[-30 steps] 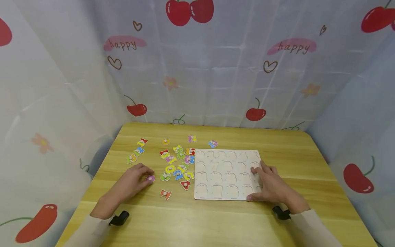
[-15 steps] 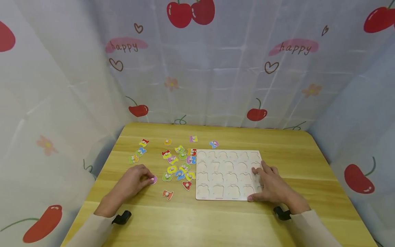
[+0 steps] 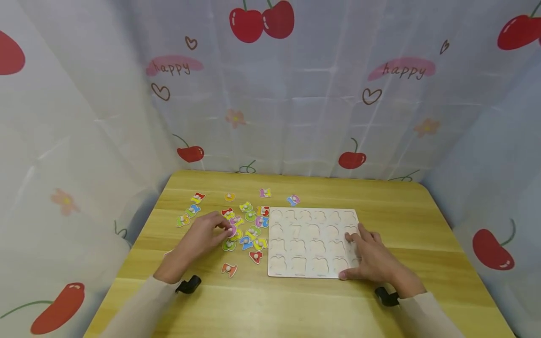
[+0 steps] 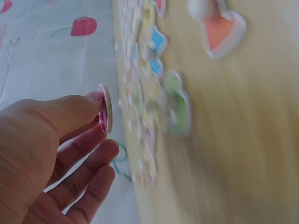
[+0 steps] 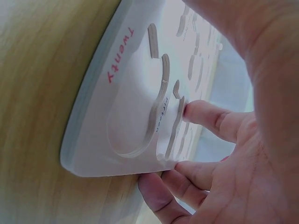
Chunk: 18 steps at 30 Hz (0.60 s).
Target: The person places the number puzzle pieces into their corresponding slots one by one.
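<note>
A small rounded purple puzzle piece (image 4: 103, 109) is pinched between the thumb and finger of my left hand (image 3: 200, 239), raised off the table in the left wrist view. In the head view that hand is over the left side of a loose pile of number puzzle pieces (image 3: 252, 231). My right hand (image 3: 374, 260) grips the right end of the pale wooden puzzle board (image 3: 306, 239). Its thumb lies at the board's near edge, one finger rests on top and others are at the side edge. Number-shaped recesses (image 5: 135, 116) labelled with words, including Twenty and Fifteen, cover the board.
An orange number 1 piece (image 3: 229, 269) and a red number 4 piece (image 3: 255, 257) lie in front of the pile. Several pieces are scattered farther back, including a purple-and-blue 10 (image 3: 293, 200). Printed curtains (image 3: 279, 117) surround the wooden table (image 3: 304, 305).
My left hand has taken hold of the purple piece, lifted it and moved right and away toward the pile. My right hand stays on the board.
</note>
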### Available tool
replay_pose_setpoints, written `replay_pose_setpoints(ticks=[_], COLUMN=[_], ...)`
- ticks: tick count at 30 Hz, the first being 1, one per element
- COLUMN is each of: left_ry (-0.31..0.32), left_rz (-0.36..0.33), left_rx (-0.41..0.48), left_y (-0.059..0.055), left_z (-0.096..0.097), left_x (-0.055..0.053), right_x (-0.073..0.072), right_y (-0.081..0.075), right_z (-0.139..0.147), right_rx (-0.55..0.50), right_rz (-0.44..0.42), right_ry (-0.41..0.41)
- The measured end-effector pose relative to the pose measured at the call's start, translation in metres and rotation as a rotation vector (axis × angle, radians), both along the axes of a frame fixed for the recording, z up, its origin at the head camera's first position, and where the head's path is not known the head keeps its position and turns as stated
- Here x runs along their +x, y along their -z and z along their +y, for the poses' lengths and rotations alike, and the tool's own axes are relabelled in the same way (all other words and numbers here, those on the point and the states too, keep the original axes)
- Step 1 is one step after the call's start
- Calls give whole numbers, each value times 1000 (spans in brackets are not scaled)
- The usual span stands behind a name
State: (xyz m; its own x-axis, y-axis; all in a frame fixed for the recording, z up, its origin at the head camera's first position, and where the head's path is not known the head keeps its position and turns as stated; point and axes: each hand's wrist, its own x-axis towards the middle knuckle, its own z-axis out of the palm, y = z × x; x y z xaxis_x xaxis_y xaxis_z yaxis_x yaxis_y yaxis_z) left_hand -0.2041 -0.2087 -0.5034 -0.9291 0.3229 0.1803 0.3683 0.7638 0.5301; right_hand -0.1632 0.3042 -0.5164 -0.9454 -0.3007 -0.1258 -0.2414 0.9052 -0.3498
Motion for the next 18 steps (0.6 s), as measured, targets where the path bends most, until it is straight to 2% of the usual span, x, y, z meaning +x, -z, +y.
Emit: replay_pose_setpoints(ticks=[7,11,14,18], left_ry=[65,81,77,64], left_rz=[19,8,-17,-40], left_rx=[29,7,-37,-74], left_y=[-1,3,10,18], left_z=[68,106,125,138], left_x=[-31,-51,-63,-71], right_x=[2,3,5,6], right_y=[1,2,0,-2], right_z=[1,1,0,-1], right_rx=[5,5,3,-6], right_rz=[0,-14,-22,-18], right_ry=[4,13,16,15])
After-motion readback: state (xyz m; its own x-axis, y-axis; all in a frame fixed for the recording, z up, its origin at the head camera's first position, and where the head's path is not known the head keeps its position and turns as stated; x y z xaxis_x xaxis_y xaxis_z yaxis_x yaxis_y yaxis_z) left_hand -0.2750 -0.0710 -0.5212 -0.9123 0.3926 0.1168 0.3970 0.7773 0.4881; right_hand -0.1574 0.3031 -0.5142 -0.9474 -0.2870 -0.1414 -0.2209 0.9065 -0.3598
